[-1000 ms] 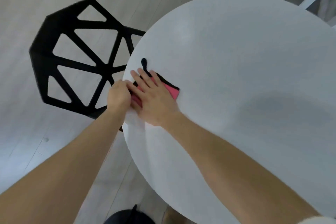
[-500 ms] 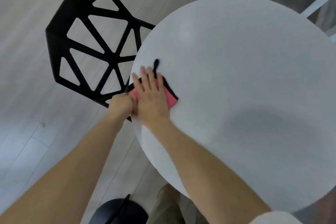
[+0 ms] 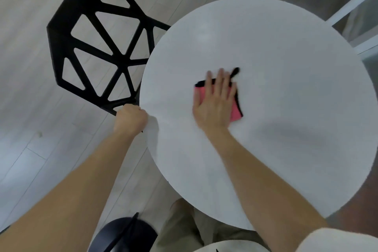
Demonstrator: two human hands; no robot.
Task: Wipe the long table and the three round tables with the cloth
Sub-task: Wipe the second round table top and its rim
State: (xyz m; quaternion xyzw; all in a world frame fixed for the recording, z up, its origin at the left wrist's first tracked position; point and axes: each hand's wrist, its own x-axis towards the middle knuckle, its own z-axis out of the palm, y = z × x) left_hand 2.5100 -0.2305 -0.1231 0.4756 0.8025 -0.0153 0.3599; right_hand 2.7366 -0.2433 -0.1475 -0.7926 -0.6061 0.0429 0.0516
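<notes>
Cloth [image 3: 235, 111] lies mid-frame on the round white surface [image 3: 266, 37], pressed flat for wiping under the spread fingers of the right hand [image 3: 214, 106]. Left hand [image 3: 129, 118] grips the rim at left, probably steadying it.

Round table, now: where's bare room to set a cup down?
Free: far half of the round table beyond the cloth, and its whole right side. Crowded: centre-left, where the right hand presses the cloth; left rim, gripped by the left hand, black chair beside it.
</notes>
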